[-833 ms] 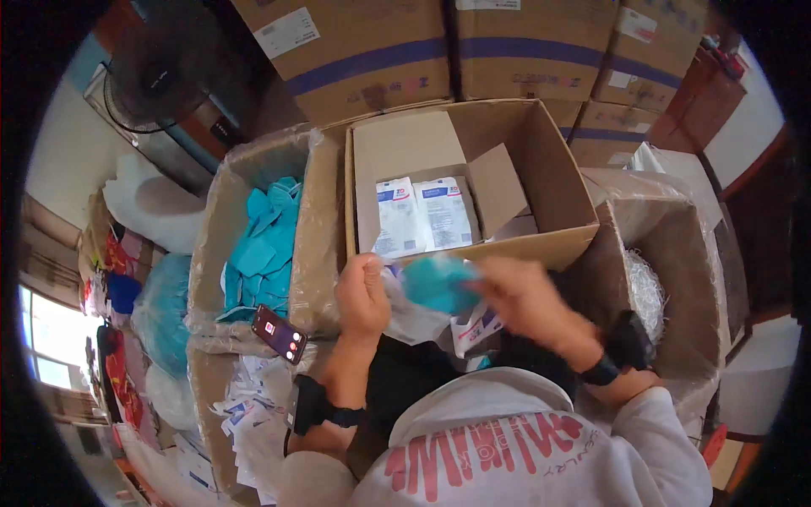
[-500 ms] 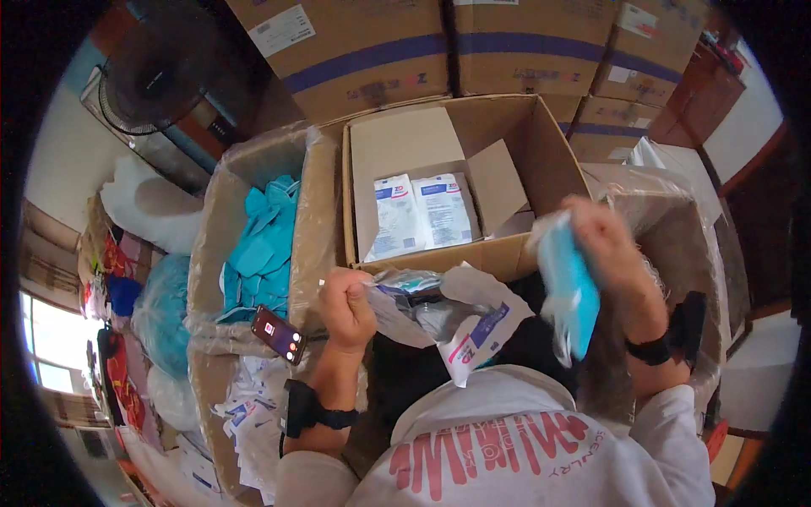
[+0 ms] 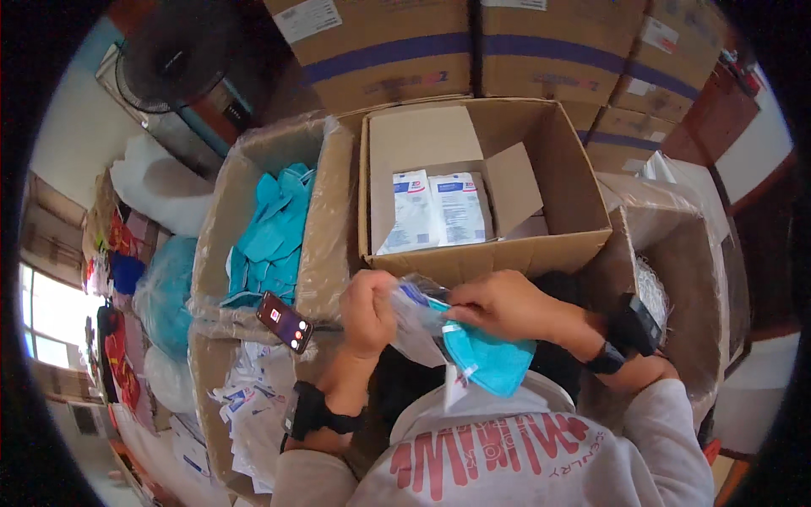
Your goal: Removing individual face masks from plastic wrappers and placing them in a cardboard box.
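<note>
My left hand point(image 3: 369, 313) is closed on the rim of a clear and white printed plastic bag point(image 3: 411, 319), held in front of my chest. My right hand point(image 3: 505, 306) pinches a flat teal face mask point(image 3: 494, 359) at the bag's mouth. The mask's wide part hangs below my fingers, partly over the bag, so how far it reaches into the bag is hidden. Just beyond my hands stands an open carton point(image 3: 507, 253) with white filled packets point(image 3: 459, 209) upright in an inner box.
Left of the carton, a plastic-lined box point(image 3: 211, 262) holds loose teal masks point(image 3: 274, 232). A phone point(image 3: 283, 321) rests on its near edge, above a box of white printed bags point(image 3: 253, 422). On the right, a lined box point(image 3: 697, 313) holds white strands. Taped cartons point(image 3: 389, 59) stack up behind.
My right hand has swung left with the teal mask, from out at the right to the bag's mouth. My left hand still grips the bag, which now hangs narrower.
</note>
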Demonstrator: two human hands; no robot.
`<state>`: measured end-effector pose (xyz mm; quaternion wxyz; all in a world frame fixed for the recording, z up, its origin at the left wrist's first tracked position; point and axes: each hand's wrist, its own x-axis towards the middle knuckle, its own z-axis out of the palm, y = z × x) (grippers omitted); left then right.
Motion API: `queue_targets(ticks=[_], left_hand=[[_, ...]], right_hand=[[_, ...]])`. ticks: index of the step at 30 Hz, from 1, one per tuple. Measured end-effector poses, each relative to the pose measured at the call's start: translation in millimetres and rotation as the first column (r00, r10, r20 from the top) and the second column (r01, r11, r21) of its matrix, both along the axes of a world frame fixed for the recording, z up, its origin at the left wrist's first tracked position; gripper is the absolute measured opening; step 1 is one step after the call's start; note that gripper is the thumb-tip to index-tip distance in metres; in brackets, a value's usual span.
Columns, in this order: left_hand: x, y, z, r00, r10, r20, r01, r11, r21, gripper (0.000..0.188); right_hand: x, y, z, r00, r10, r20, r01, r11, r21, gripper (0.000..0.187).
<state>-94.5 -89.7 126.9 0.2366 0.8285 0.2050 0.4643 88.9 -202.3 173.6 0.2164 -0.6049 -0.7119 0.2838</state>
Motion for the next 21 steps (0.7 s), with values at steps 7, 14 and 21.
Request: queue_targets(ticks=[7,14,21], left_hand=[[-8,-17,5,0.999,0.048,-0.015,-0.05,0.983,-0.175,0.012],[-5,-15,10,0.998,-0.012,-0.064,0.004,0.993,-0.119,0.012],[-4,-21,13,0.998,0.007,-0.066,-0.019,0.984,-0.18,0.012]], right_hand=[[-11,-5,-22,0.809,-0.056,-0.585,-0.071,0.979,-0.192,0.025],[-10,1,6,0.972,0.089,-0.22,-0.125,0.98,-0.156,0.027],[-18,4,0,0.973,0.002,-0.229,-0.035,0.989,-0.141,0.026]])
